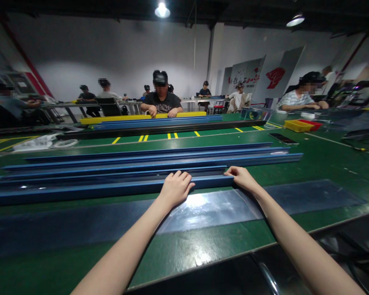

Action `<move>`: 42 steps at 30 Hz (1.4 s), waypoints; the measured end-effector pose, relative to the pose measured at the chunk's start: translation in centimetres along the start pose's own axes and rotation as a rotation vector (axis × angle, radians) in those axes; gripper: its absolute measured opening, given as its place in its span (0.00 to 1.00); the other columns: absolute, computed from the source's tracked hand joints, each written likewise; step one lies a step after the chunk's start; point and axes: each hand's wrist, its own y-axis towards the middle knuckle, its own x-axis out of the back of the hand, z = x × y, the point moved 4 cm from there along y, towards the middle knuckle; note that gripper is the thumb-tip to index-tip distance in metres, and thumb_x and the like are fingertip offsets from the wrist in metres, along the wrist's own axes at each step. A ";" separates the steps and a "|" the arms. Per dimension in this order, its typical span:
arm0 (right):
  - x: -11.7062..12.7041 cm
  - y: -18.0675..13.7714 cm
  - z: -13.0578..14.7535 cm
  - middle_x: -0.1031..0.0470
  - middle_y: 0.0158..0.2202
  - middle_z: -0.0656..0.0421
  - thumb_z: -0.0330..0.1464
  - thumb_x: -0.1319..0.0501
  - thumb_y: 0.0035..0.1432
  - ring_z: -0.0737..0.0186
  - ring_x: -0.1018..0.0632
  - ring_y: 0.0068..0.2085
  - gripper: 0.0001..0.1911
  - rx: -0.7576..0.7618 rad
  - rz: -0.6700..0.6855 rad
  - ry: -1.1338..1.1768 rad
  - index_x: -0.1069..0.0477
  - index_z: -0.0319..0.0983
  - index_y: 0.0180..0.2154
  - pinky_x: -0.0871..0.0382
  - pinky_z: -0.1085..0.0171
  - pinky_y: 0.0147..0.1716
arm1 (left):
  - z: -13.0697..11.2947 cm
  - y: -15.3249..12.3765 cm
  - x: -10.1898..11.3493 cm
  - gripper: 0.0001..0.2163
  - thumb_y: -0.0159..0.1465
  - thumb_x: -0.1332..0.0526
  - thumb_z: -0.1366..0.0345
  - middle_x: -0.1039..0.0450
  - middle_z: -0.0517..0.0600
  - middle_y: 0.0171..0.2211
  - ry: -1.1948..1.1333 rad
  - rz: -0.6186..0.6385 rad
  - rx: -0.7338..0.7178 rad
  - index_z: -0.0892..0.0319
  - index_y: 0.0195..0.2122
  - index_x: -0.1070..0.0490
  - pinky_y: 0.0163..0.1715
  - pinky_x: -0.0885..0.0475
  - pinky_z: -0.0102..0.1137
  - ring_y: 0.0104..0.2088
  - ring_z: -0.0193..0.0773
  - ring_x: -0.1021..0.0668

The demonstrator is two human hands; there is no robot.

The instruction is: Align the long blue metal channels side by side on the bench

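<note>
A long blue U-shaped channel (89, 190) lies across the green table, its right end close to me. My left hand (177, 186) grips this channel near its right part, fingers over the far side and thumb along the near wall. At the channel's right end, my right hand (240, 177) has its fingers closed on the tip; the fingertips are partly hidden. Just behind lie several more blue channels (233, 160), side by side. Below my forearms a flat clear plastic strip (209, 211) stretches along the table and reflects the lamp light.
Across the green table (184, 250) a co-worker (161, 98) handles a yellow channel (119, 119), with blue and black lengths before it. A phone (283, 139), a yellow tray (297, 125) and a red tray (312, 124) lie right. White plastic wrap (35, 142) sits left.
</note>
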 end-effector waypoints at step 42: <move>-0.4 -2.4 8.3 0.30 0.24 0.57 0.37 0.56 0.60 0.66 0.32 0.27 0.19 0.393 -0.222 -0.568 0.35 0.39 0.23 0.47 0.68 0.27 | 0.8 0.1 0.4 0.10 0.62 0.47 0.57 0.34 0.48 0.34 -0.164 0.030 0.114 0.58 0.33 0.37 0.32 0.34 0.29 0.36 0.37 0.29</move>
